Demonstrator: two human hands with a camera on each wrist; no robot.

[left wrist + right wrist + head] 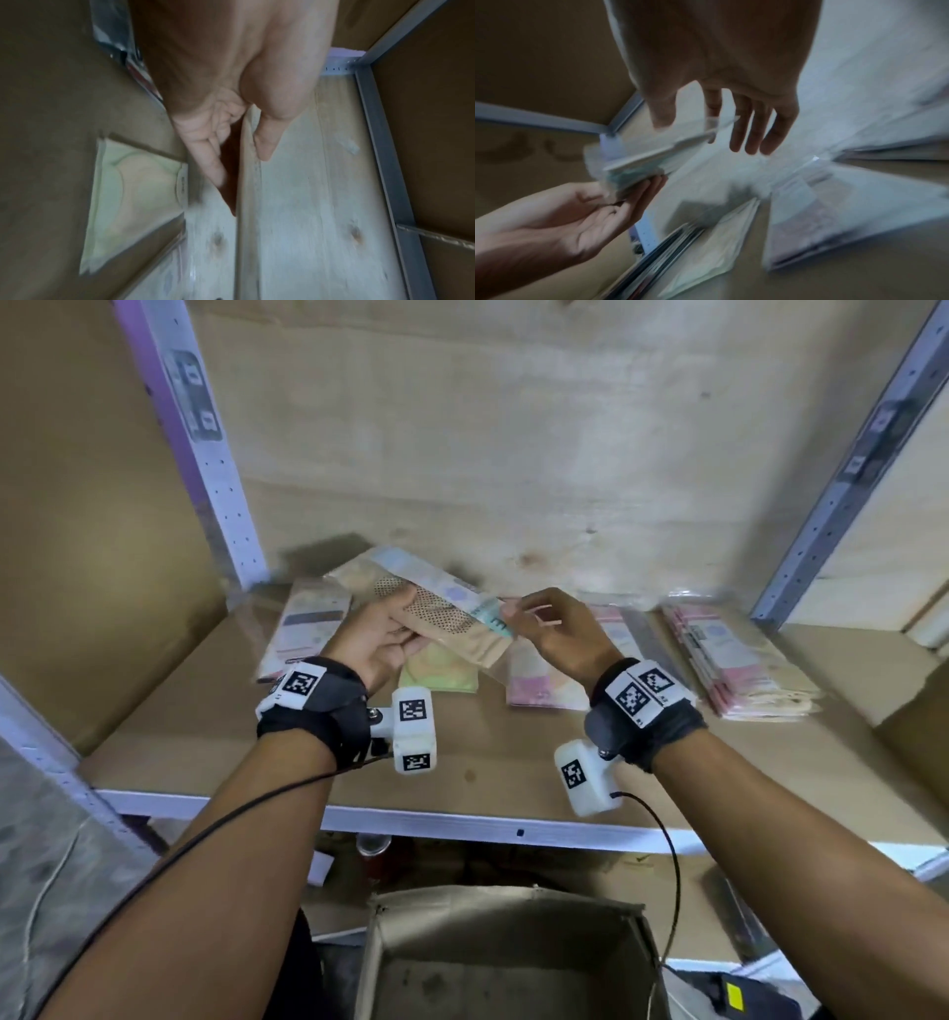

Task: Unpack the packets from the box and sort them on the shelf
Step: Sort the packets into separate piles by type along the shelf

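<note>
Holding small stack of packets (436,608) above shelf (462,821), left hand (377,636) palm up, thumb clamped on top, fingers underneath. Right hand (552,629) at stack's 3 o'clock end, thumb and forefinger pinching top packet's corner, other fingers straight. On shelf below: green packet (439,675) at 6 o'clock of stack, pink packet (539,680) at 4 o'clock, pink pile (739,660) further out at 3 o'clock. Open cardboard box (513,958) below shelf edge.
</note>
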